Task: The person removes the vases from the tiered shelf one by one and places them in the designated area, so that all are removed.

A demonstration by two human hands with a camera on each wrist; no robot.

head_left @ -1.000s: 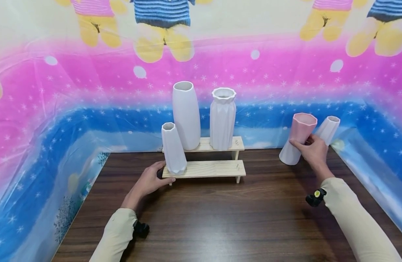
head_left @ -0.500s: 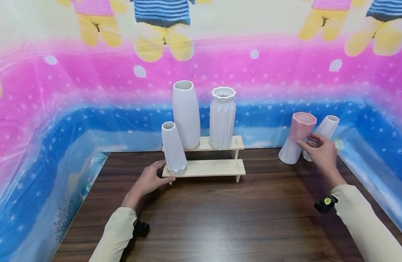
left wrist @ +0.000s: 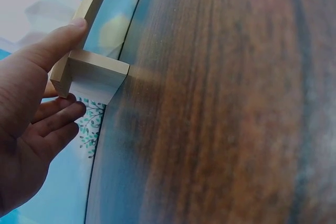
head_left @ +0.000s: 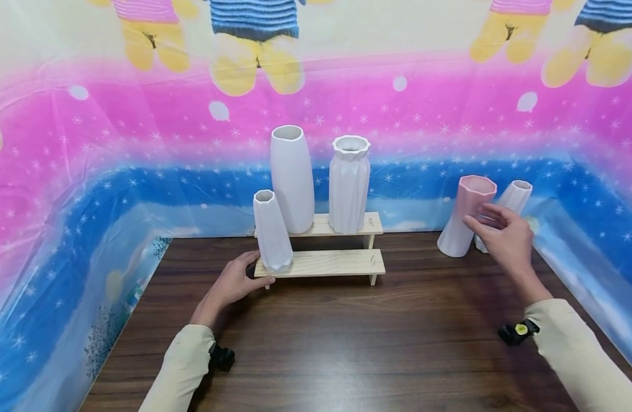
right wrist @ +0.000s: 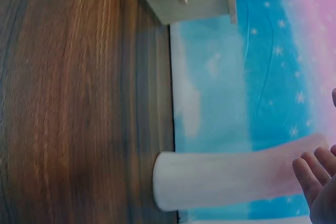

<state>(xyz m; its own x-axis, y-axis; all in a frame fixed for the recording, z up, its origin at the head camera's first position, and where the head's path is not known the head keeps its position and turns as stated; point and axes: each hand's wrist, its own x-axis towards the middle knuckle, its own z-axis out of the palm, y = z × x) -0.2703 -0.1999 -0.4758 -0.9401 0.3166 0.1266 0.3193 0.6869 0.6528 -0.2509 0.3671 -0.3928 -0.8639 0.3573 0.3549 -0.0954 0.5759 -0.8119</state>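
My left hand (head_left: 234, 282) grips the left end of the lower step of a two-step wooden stand (head_left: 341, 263); in the left wrist view the thumb lies along the board's edge, fingers round its end. On that step stands a small white faceted vase (head_left: 274, 237). A tall smooth white vase (head_left: 293, 183) and a white vase with a scalloped rim (head_left: 349, 191) stand on the upper step. At the right, my right hand (head_left: 507, 240) has its fingers loosely extended beside a pink-and-white vase (head_left: 470, 212), fingertips right at its pink part.
Another white vase (head_left: 516, 197) stands behind the right hand, partly hidden by it. The dark wooden table (head_left: 346, 343) backs onto a printed cloth (head_left: 418, 137), which also hangs along both sides.
The right hand has loosened from the pink-and-white vase and drawn back slightly right; the vase stands in place. The left hand keeps its hold on the stand.
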